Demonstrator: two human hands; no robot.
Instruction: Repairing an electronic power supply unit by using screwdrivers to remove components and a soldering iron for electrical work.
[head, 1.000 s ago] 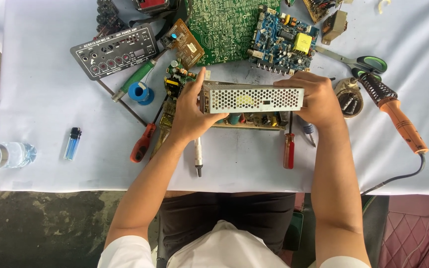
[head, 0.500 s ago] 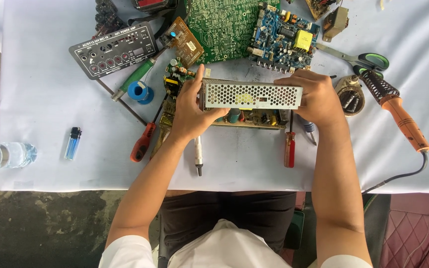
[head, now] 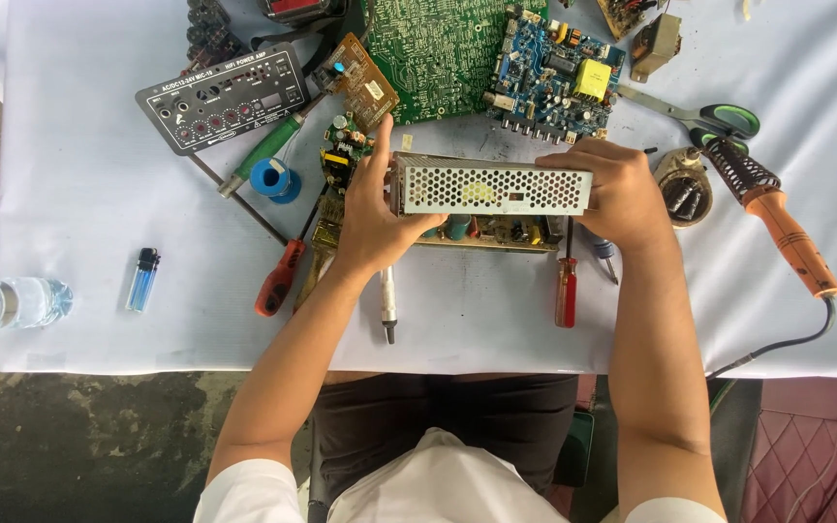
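1. Head view: a white cloth (head: 99,223) covers the table across the upper 2 thirds of the frame; below its front edge, at lower left, lies dark stained ground, and at lower right a maroon quilted seat shows.
2. At frame centre the perforated metal cover (head: 489,186) is held just above an open board of components (head: 481,232) that lies on the cloth.
3. The left hand (head: 375,218) grips the cover's left end, thumb up along the end and fingers curled beneath.
4. The right hand (head: 612,189) clasps the right end, fingers wrapped over the top edge.
5. Upper left: a black rectangular faceplate (head: 220,97) with white lettering and rows of round holes, set at a slant.
6. Upper centre: a large green circuit board (head: 438,53); just right of it a blue circuit board (head: 554,77) bearing a yellow block.
7. Left edge: a clear plastic bottle (head: 7,302) with a blue label lies on its side; near it a blue lighter (head: 143,279).
8. Right: an orange-handled soldering iron (head: 787,237), with green-handled scissors (head: 709,118) above it.
9. Below the cover, a red-handled screwdriver (head: 566,291) lies upright in frame.
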